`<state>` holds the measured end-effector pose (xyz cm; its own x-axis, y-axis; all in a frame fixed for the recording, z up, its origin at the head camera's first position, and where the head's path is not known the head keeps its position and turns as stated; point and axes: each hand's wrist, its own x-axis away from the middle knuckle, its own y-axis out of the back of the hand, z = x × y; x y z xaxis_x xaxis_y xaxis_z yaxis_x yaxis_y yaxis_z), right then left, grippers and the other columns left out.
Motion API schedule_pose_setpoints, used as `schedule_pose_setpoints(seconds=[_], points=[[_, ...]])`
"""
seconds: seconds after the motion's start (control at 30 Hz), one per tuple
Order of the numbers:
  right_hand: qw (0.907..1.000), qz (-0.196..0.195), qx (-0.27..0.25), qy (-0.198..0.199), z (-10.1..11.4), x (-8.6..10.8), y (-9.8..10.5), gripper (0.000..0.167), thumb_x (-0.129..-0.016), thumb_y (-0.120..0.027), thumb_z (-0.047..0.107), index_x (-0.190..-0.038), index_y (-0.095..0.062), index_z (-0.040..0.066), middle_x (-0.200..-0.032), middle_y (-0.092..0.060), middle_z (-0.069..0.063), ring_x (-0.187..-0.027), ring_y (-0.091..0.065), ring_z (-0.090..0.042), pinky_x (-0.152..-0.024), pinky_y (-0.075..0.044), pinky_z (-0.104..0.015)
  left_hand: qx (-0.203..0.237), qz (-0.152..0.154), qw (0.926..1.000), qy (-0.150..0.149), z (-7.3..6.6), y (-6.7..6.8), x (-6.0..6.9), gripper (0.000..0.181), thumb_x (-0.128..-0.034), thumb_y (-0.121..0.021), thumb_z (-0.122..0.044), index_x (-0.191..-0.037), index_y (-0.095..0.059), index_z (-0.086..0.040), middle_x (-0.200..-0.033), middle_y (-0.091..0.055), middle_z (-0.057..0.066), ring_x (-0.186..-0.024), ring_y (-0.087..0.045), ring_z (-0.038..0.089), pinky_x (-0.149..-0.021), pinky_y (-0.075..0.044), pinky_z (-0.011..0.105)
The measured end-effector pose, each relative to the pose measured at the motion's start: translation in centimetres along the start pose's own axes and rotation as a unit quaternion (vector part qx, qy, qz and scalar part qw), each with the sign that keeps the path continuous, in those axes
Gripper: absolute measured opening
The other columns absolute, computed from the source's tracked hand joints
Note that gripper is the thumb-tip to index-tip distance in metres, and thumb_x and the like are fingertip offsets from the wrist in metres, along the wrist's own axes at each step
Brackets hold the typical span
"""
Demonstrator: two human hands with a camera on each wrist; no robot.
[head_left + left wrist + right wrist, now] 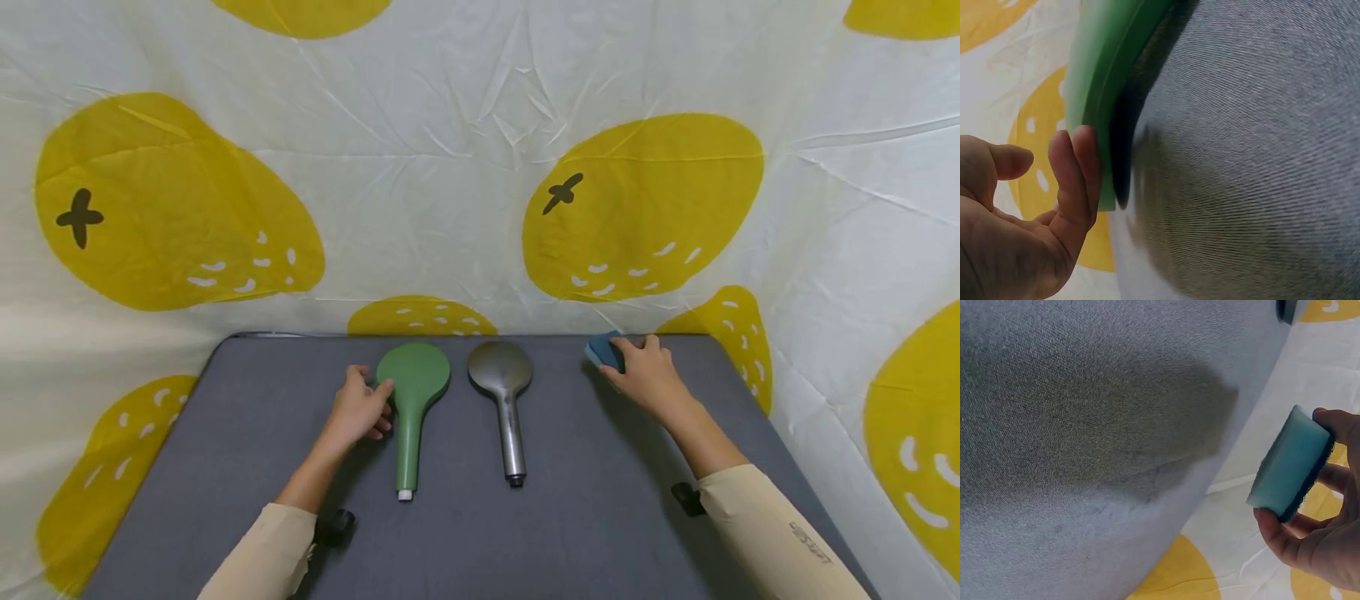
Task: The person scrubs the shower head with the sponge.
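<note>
A green shower head (pixel 412 371) with a white connector end lies on the grey table, its handle toward me. Beside its left edge is my left hand (pixel 362 406). In the left wrist view the fingers (pixel 1072 178) are fairly straight along the green rim and the thumb stands apart; whether they touch it I cannot tell. My right hand (pixel 647 372) pinches a blue sponge (pixel 604 352) between thumb and fingers near the table's far right. The right wrist view shows the sponge (pixel 1291 462) with a light blue foam side and a dark scouring side, held above the table.
A dark grey metallic shower head (pixel 501 371) lies between the green one and the sponge, handle toward me. The grey table (pixel 555 533) ends at a white curtain (pixel 420 208) printed with yellow fruit, which hangs behind and at both sides.
</note>
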<state>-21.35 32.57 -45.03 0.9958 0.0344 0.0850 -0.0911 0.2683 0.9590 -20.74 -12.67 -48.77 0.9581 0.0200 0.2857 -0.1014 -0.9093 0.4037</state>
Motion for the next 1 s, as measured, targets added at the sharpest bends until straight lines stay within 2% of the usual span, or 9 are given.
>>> schedule_pose_setpoints(seconds=[0.17,0.3,0.4,0.53,0.67,0.77,0.87,1.0], points=[[0.9989,0.036,0.024,-0.014,-0.2,-1.0,-0.5,0.065,-0.104,-0.061,0.038,-0.151,-0.043,-0.003,-0.133,-0.035,-0.05,-0.112,-0.045,-0.066,-0.092,-0.044,-0.071,-0.02,-0.007,0.9995,-0.021,-0.5,0.2,0.5,0.065,-0.1067,-0.055,-0.026,-0.156,-0.023,0.002,-0.088,-0.069,0.023,-0.054,-0.067,0.021,-0.048,-0.059,0.038],[0.9972,0.062,0.03,-0.031,-0.7,-1.9,-1.3,0.066,-0.104,-0.059,0.039,-0.152,-0.041,-0.003,-0.138,-0.032,-0.05,-0.118,-0.042,-0.068,-0.097,-0.042,-0.073,-0.042,-0.017,0.9977,-0.051,-0.7,0.4,1.2,0.064,-0.1065,-0.057,-0.026,-0.157,-0.027,0.0,-0.096,-0.069,0.024,-0.065,-0.07,0.03,-0.053,-0.06,0.04],[0.9955,0.078,0.029,-0.047,-1.0,-2.4,-2.0,0.066,-0.105,-0.057,0.04,-0.153,-0.04,-0.002,-0.141,-0.03,-0.05,-0.122,-0.04,-0.069,-0.099,-0.042,-0.074,-0.089,-0.035,0.9917,-0.086,-1.1,0.7,1.7,0.065,-0.1058,-0.058,-0.026,-0.157,-0.029,0.0,-0.099,-0.069,0.019,-0.076,-0.069,0.03,-0.067,-0.06,0.042],[0.9949,0.077,0.034,-0.054,-1.2,-2.8,-2.7,0.067,-0.105,-0.057,0.041,-0.151,-0.041,-0.004,-0.141,-0.031,-0.05,-0.123,-0.041,-0.07,-0.1,-0.042,-0.074,-0.144,-0.058,0.98,-0.125,-1.6,1.2,2.3,0.065,-0.1049,-0.059,-0.026,-0.157,-0.031,0.002,-0.104,-0.069,0.014,-0.088,-0.068,0.026,-0.084,-0.055,0.045],[0.995,0.068,0.059,-0.044,-1.1,-2.8,-3.1,0.068,-0.105,-0.055,0.043,-0.149,-0.044,-0.007,-0.138,-0.037,-0.05,-0.121,-0.043,-0.069,-0.103,-0.041,-0.072,-0.156,-0.056,0.9759,-0.141,-1.8,1.4,2.6,0.064,-0.1048,-0.06,-0.024,-0.156,-0.032,0.001,-0.119,-0.067,0.02,-0.1,-0.069,0.032,-0.088,-0.056,0.051],[0.9949,0.064,0.067,-0.04,-1.0,-2.6,-3.2,0.069,-0.105,-0.054,0.045,-0.148,-0.045,-0.009,-0.137,-0.038,-0.051,-0.12,-0.044,-0.068,-0.102,-0.041,-0.072,-0.161,-0.057,0.9736,-0.152,-1.9,1.6,2.9,0.063,-0.1048,-0.06,-0.024,-0.156,-0.032,0.001,-0.131,-0.061,0.024,-0.116,-0.064,0.039,-0.095,-0.054,0.055],[0.9958,0.063,0.054,-0.04,-1.0,-2.3,-3.4,0.071,-0.105,-0.056,0.046,-0.148,-0.044,-0.01,-0.138,-0.036,-0.052,-0.12,-0.045,-0.068,-0.101,-0.043,-0.072,-0.168,-0.055,0.9707,-0.163,-2.1,1.8,3.2,0.064,-0.1052,-0.059,-0.025,-0.157,-0.031,0.001,-0.139,-0.057,0.027,-0.129,-0.057,0.043,-0.102,-0.05,0.06],[0.9966,0.063,0.037,-0.039,-1.0,-1.7,-3.8,0.074,-0.104,-0.058,0.046,-0.149,-0.043,-0.01,-0.138,-0.036,-0.052,-0.12,-0.046,-0.068,-0.099,-0.044,-0.073,-0.174,-0.053,0.9683,-0.171,-2.5,1.9,3.7,0.065,-0.1054,-0.058,-0.025,-0.158,-0.03,0.0,-0.144,-0.054,0.027,-0.134,-0.052,0.045,-0.106,-0.047,0.063]])
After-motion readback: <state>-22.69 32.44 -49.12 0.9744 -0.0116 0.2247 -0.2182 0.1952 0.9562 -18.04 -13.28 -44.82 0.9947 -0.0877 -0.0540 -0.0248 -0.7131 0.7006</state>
